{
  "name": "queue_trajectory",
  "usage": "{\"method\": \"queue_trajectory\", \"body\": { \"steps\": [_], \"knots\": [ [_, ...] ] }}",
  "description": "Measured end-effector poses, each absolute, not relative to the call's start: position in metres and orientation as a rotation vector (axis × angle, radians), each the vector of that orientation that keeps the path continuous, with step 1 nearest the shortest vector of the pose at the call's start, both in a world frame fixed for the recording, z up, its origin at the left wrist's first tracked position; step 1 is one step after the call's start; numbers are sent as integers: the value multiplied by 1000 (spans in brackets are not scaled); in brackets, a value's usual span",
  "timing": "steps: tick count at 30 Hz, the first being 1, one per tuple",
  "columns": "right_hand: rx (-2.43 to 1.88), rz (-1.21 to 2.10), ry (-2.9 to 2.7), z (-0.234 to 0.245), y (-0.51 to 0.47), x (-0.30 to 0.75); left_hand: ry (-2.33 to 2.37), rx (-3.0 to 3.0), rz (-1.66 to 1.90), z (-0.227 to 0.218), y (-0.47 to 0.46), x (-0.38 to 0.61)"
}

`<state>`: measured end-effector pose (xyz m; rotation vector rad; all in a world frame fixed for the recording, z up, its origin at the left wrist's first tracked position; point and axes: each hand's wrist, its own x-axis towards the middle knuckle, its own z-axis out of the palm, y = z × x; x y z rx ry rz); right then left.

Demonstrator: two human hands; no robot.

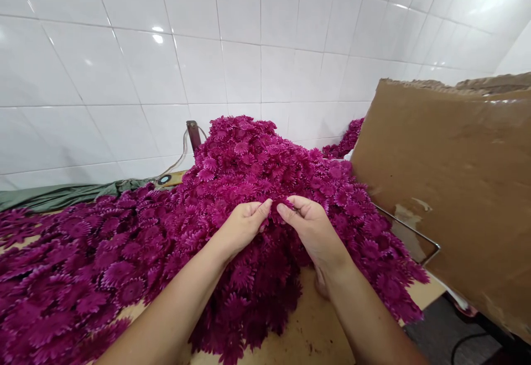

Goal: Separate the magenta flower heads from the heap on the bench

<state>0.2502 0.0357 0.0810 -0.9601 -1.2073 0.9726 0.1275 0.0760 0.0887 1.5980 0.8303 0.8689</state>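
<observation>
Between my two hands is a magenta fabric flower (279, 210), pinched at its edges in front of a big heap of the same flowers (249, 157). My left hand (248, 221) is closed, its thumb pressed on the flower's left side. From the right, my right hand (309, 227) grips the flower between thumb and fingers. The fingertips of both hands are partly hidden behind the petals. Loose magenta flowers hang below my hands and reach the front of the wooden tabletop (315, 326).
More magenta flowers (74, 271) spread over the left side. A brown cardboard sheet (448, 177) stands at the right, with a bent metal rod (409, 225) by its lower edge. Green cloth (83, 194) lies along the white tiled wall (232, 72). A dark post (193, 135) rises behind the heap.
</observation>
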Motion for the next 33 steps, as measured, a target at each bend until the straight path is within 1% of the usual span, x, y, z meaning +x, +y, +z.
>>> {"method": "queue_trajectory", "body": {
  "steps": [4,6,8,13,17,20,23,26,29,33],
  "knots": [
    [-1150,650,-1208,79,50,262,839,1528,942,89,77,123],
    [-1200,570,-1148,81,53,273,838,1533,975,90,78,119],
    [-1205,594,-1152,87,50,280,842,1569,977,91,80,115],
    [-1074,680,-1449,106,36,269,833,1576,911,89,83,116],
    [-1072,748,-1539,107,37,252,810,1546,883,87,80,123],
    [-1173,640,-1554,103,42,249,785,1526,870,87,78,126],
    [-1236,417,-1520,103,52,259,774,1488,913,88,78,126],
    [-1380,206,-1347,107,63,284,818,1511,994,91,82,121],
    [-1475,218,-1331,109,67,306,954,1741,1048,96,90,116],
    [-1518,285,-1476,106,63,313,1105,2087,1251,101,103,118]
  ]
}}
